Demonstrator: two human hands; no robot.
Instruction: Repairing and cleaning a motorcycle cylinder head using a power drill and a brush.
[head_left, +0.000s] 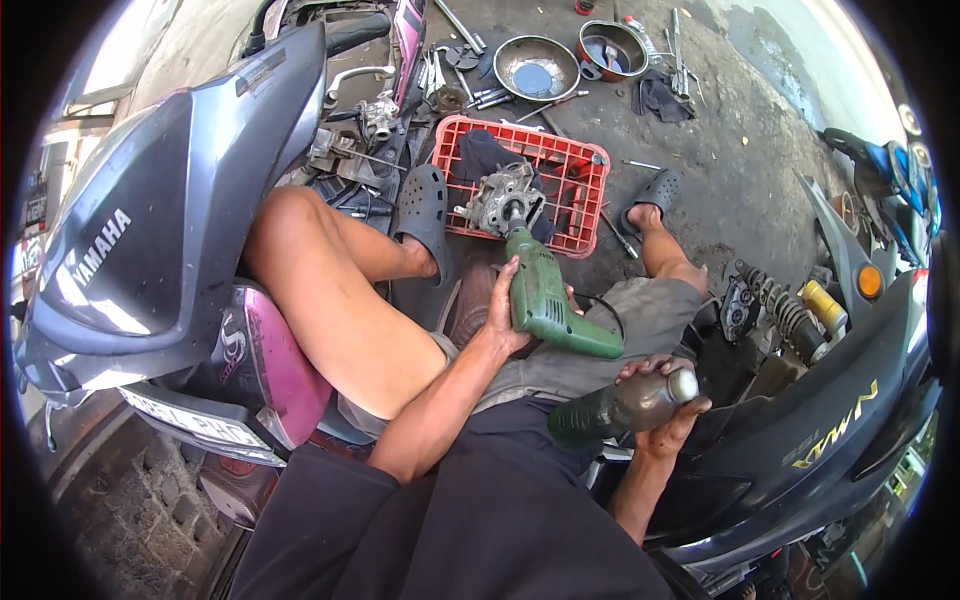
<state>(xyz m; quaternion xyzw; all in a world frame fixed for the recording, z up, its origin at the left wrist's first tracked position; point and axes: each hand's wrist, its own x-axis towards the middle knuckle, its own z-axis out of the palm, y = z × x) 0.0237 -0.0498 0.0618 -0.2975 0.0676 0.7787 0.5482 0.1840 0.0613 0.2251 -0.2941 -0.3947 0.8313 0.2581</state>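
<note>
Green power drill (545,300) was held above the person's lap, its nose directed away from the body toward the near edge of a red plastic crate (598,190). The left hand (503,310) gripped the drill body, with digits showing on both sides of it. A grey metal casting (500,195) sat toward the crate's near edge, in line with the chuck (515,213); whether the two were fixed together could not be told. A dark cloth (482,150) lay toward the crate's far left corner. The right hand (660,437) had its fingers closed around a dark bottle (620,408), tilted, white cap (683,386) to the upper right. On the floor (740,170) past the crate's far edge stood a metal pan (510,68) and, right of it, a reddish pot (634,50); a black rag (662,97) lay near the pot.
</note>
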